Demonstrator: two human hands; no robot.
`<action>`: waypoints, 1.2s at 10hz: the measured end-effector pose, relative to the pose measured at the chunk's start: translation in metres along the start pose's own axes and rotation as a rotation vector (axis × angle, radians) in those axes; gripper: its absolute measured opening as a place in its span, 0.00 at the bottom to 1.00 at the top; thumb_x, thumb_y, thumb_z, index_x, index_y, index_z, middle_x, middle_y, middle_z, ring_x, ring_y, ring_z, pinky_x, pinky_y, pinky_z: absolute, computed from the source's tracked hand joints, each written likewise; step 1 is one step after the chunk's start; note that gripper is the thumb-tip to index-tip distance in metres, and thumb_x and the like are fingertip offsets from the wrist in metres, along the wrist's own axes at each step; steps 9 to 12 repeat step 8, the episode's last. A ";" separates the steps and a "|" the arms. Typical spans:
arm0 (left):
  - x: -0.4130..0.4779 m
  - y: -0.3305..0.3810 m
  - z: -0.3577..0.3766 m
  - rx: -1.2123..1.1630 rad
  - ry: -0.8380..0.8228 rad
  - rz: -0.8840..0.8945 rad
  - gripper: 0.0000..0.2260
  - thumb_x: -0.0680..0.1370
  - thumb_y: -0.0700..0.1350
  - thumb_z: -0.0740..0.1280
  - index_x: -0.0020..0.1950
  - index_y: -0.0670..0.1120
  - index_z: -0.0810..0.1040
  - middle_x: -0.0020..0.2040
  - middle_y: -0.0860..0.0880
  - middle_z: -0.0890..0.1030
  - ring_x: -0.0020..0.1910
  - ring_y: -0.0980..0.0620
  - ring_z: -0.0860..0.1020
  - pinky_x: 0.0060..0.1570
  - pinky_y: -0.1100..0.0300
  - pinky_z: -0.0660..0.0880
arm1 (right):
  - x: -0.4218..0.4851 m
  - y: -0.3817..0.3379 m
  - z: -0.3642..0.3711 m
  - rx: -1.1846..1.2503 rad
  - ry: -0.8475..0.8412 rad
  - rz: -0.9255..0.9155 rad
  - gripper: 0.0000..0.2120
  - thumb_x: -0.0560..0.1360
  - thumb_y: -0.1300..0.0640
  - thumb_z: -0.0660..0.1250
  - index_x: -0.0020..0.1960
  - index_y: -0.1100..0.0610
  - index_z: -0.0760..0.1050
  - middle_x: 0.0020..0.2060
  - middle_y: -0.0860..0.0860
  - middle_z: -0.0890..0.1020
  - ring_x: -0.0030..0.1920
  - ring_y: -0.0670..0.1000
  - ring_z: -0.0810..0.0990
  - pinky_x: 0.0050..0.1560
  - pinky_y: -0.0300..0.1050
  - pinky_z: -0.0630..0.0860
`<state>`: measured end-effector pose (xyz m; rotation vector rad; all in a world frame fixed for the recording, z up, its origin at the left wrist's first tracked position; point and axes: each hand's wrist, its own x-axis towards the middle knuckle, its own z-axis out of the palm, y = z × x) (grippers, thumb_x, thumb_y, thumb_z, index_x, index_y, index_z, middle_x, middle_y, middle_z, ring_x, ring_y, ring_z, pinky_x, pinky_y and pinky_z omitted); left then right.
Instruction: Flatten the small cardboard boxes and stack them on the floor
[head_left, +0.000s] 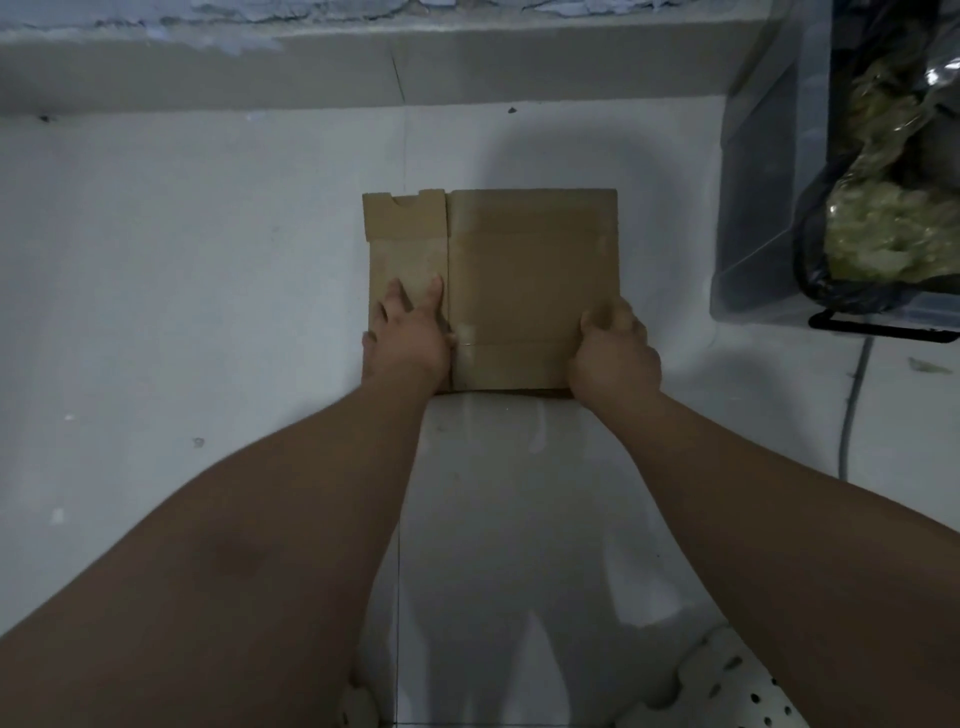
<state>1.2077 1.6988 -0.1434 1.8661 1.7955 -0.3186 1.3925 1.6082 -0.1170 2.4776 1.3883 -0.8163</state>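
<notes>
Left hand (408, 332) lies palm down with fingers spread and fairly straight, pressing on the narrow left panel of a flattened cardboard box (524, 275), just beside the fold line. Right hand (613, 348) grips the near right corner of the same box, thumb on top and fingers curled round the right edge. The box lies flat on the pale floor (208, 260), straight ahead between the two forearms, its near edge under both wrists and its notched flap at the far left corner.

Bare floor spreads wide to the left and runs on beyond the box to the foot of the wall (311, 67). To the right the room is narrower: a clear plastic bin (753, 208) stands near, holding a dark bag (872, 208), and a grey cable (852, 415) trails down from it.

Whether more cardboard lies under the box cannot be told. A white perforated object (737, 686) is cut off at the bottom edge and hard to identify.
</notes>
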 end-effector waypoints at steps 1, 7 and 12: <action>0.014 -0.004 -0.013 0.051 -0.042 0.061 0.31 0.78 0.50 0.64 0.76 0.62 0.51 0.78 0.47 0.46 0.76 0.41 0.49 0.70 0.42 0.59 | 0.002 -0.014 0.003 -0.036 -0.017 -0.060 0.22 0.75 0.62 0.60 0.69 0.63 0.68 0.75 0.57 0.58 0.69 0.57 0.66 0.64 0.51 0.65; -0.063 0.034 -0.007 0.312 0.035 0.284 0.24 0.82 0.46 0.51 0.77 0.43 0.51 0.78 0.44 0.48 0.77 0.43 0.46 0.73 0.47 0.49 | -0.044 -0.041 -0.023 0.032 -0.033 -0.141 0.28 0.79 0.59 0.55 0.77 0.57 0.53 0.78 0.56 0.50 0.76 0.59 0.53 0.72 0.58 0.58; -0.087 0.041 -0.031 0.280 0.123 0.293 0.23 0.82 0.45 0.49 0.76 0.42 0.54 0.78 0.44 0.48 0.77 0.44 0.45 0.73 0.48 0.46 | -0.065 -0.045 -0.046 0.049 0.004 -0.245 0.28 0.80 0.61 0.52 0.78 0.57 0.48 0.78 0.54 0.46 0.78 0.55 0.46 0.74 0.59 0.54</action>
